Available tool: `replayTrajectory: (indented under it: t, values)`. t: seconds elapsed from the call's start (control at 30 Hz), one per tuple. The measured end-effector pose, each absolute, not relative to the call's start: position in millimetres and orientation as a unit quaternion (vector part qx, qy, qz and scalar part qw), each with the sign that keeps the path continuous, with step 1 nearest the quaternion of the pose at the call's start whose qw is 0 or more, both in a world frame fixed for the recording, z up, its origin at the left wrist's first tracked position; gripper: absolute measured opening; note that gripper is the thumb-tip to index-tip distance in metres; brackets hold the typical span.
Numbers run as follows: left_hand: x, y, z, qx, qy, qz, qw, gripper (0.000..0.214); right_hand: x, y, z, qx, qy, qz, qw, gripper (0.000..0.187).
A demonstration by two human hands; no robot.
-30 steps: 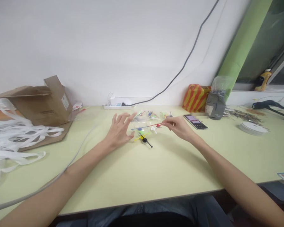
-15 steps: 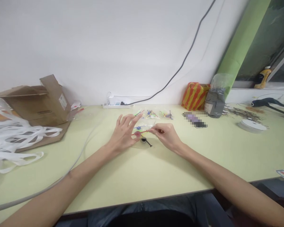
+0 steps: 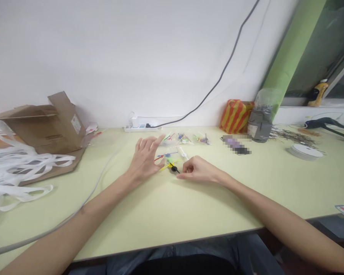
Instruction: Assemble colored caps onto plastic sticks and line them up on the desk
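Fingers spread, my left hand (image 3: pixel 145 158) hovers at the left of a small group of coloured plastic pointers, each like a clock hand with a round middle. Close by its fingertips lie a red pointer (image 3: pixel 158 157), partly hidden, and a blue pointer (image 3: pixel 168 155). My right hand (image 3: pixel 199 169) pinches the thin lower end of a black pointer (image 3: pixel 174 169). Beneath the black one is a yellow pointer (image 3: pixel 165 167). A white pointer (image 3: pixel 184 153) lies just beyond my right hand.
Clear bags of coloured pointers (image 3: pixel 183 137) lie farther back, before a power strip (image 3: pixel 141 128). A cardboard box (image 3: pixel 54 130) and white ribbon (image 3: pixel 31 164) are at left. Right are a phone (image 3: pixel 235 145), a striped bag (image 3: pixel 236 116) and a white spool (image 3: pixel 305 151).
My right hand has let go of the red pointer and moved down to the black one. The red pointer now lies farther left. My left hand has drawn slightly left.
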State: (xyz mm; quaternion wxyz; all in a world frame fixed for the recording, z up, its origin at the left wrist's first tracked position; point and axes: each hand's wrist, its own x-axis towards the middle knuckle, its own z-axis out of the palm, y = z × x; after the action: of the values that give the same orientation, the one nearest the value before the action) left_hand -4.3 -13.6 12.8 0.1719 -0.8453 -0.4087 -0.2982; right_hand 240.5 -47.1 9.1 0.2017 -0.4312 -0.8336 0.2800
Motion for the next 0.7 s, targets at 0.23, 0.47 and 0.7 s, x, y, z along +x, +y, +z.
replayTrajectory:
  t: [0.23,0.47,0.7]
  values:
    - [-9,-7,10,-0.843,-0.424,-0.282,0.172,0.079,247,-43,12,-0.438,-0.818,0.273,0.253,0.017]
    - [-17,3,6,-0.835,-0.443,-0.282,0.167,0.08,273,-35,31,-0.429,-0.733,0.255,0.462,0.037]
    - [-4,-11,9,-0.852,-0.404,-0.297,0.147,0.079,253,-44,25,-0.384,-0.696,0.227,0.563,0.036]
